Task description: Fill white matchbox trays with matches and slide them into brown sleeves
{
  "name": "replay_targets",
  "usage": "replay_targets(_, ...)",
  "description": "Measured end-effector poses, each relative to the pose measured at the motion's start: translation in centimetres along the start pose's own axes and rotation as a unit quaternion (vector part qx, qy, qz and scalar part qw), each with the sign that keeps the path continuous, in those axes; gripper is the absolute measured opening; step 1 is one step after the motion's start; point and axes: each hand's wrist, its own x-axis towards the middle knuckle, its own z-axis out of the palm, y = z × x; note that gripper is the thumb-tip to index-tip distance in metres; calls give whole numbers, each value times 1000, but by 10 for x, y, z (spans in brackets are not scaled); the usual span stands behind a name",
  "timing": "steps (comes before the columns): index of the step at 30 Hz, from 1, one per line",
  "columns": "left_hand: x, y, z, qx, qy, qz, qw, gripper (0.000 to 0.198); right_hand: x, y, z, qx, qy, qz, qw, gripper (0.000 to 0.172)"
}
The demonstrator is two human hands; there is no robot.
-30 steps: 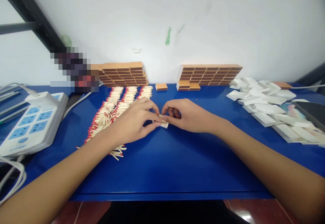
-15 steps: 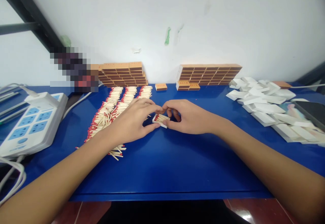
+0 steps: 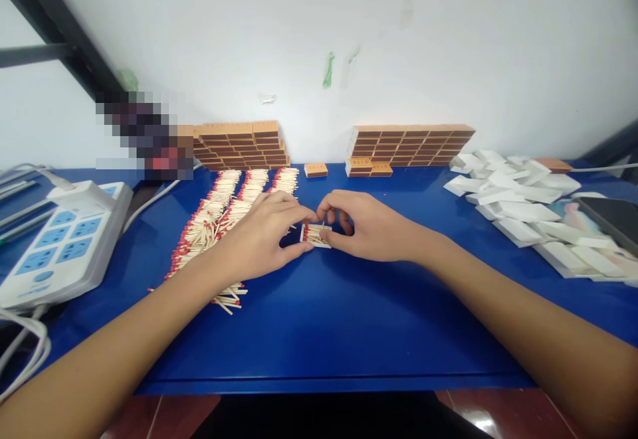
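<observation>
A small white matchbox tray (image 3: 321,246) filled with red-headed matches (image 3: 313,233) lies between my hands on the blue table. My left hand (image 3: 272,236) closes on its left side, thumb at the near edge and index finger at the far edge. At the tray's right end, my right hand (image 3: 366,226) curls with its thumb over the matches and its fingertips at the far side. One match stands tilted up by the right thumb. Beside my left hand, a big pile of loose matches (image 3: 204,226) spreads out in rows, partly hidden by that hand.
Stacked matchboxes (image 3: 239,143) stand against the wall at left, with another stack (image 3: 413,145) at right. A single matchbox (image 3: 316,170) sits between them. White empty trays (image 3: 523,210) heap up at right near a dark phone (image 3: 613,216). A power strip (image 3: 70,240) lies at left.
The tray has turned from slanted to nearly level with the table edge. One match in it now sticks up by my right thumb. Both hands have shifted only slightly.
</observation>
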Motion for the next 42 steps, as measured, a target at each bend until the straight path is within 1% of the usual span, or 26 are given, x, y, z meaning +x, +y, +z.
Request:
replay_targets(3, 0, 0, 0, 2, 6, 0, 1000, 25, 0, 0, 1, -12, 12, 17, 1000, 16)
replay_targets(7, 0, -1, 0, 7, 3, -6, 1000, 21, 2, 0, 3, -24, 43, 88, 995, 27)
replay_targets(11, 1, -2, -1, 6, -1, -3, 1000, 20, 3, 0, 4, -30, 32, 127, 991, 27)
replay_targets(15, 2, 0, -3, -11, -14, 23, 1000, 11, 5, 0, 10, 19, 25, 151, 988, 25)
replay_targets(19, 4, -1, -3, -18, -17, 29, 999, 9, 7, -1, 18, 65, 53, 171, 982, 19)
replay_targets(21, 4, -1, -2, -17, -19, 29, 999, 10, 8, -1, 18, 90, 72, 178, 977, 17)
replay_targets(24, 5, -2, -2, -14, -23, 30, 999, 10, 9, -4, 13, 119, 101, 166, 974, 18)
replay_targets(26, 4, -1, -2, -12, -19, 21, 1000, 11, 8, -8, 8, 143, 87, 140, 976, 18)
replay_targets(28, 3, 1, -2, -12, -10, -3, 1000, 15, 6, -12, 6, 148, 53, 113, 981, 17)
replay_targets(31, 1, 2, -2, -17, -3, -39, 999, 21, 2, -16, 10, 85, 25, 63, 994, 11)
replay_targets(34, 1, 3, -2, -26, -5, -44, 999, 23, -1, -15, 15, 30, 14, 23, 999, 11)
replay_targets(38, 0, 2, -2, -29, 0, -33, 999, 22, -1, -12, 11, 30, 12, 11, 999, 15)
replay_targets(42, -1, 1, -1, -24, -4, -38, 999, 24, -2, -13, 0, 14, -10, 21, 1000, 12)
